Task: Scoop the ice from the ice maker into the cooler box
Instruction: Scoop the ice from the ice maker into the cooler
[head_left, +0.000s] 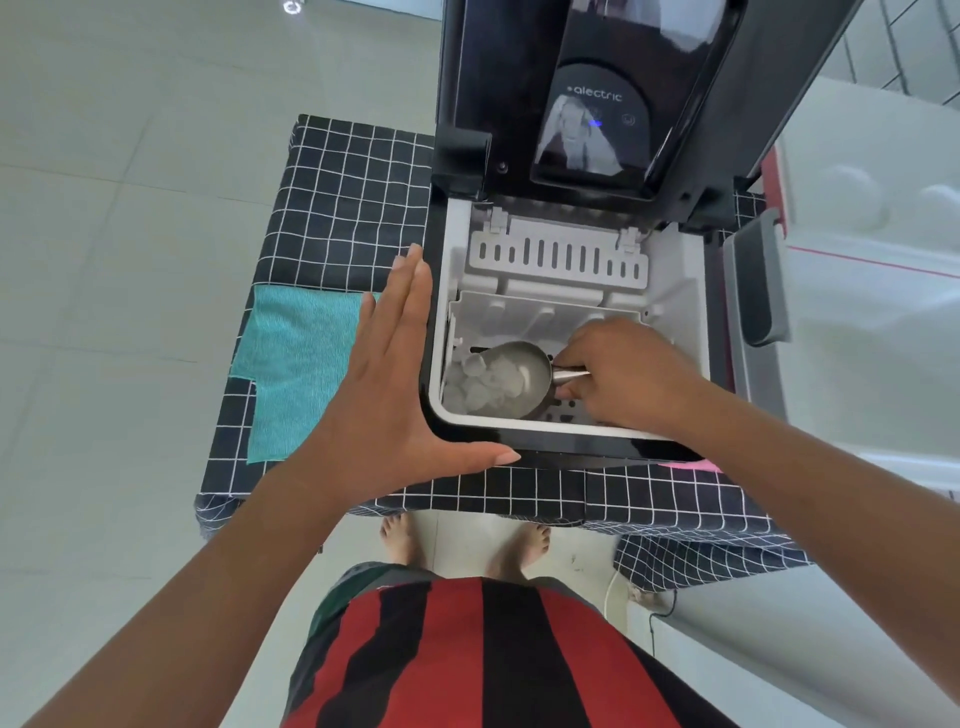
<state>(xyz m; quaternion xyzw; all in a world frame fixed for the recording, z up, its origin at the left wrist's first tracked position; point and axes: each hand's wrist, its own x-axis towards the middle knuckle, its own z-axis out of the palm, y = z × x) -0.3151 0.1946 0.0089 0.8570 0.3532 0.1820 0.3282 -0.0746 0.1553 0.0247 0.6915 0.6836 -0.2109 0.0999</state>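
Steel gleams in the metal scoop (519, 376), which lies low in the white basket (561, 317) of the ice maker (571, 436), its bowl turned to the person's left and partly filled with pale ice (480, 384); more ice sits heaped just beside it in the basket's near-left corner. The right hand (631, 376) reaches down into the basket from the near right, its fingers curled round the scoop's short handle. The left hand (402, 374) is flat and spread, fingers straight and together along the outer left wall of the ice maker, thumb stretched out along its black front edge; whether the palm truly presses the wall cannot be told. The ice maker's dark lid (597, 98) stands raised at the back, with a small blue light on its panel. The machine rests on a bench (337, 176) covered by a black cloth with a white grid, and a teal towel (296, 374) lies on that cloth to the left, well apart from the basket. A white cooler box (872, 322) with a grey handle (758, 280) stands just beside the ice maker on the right.
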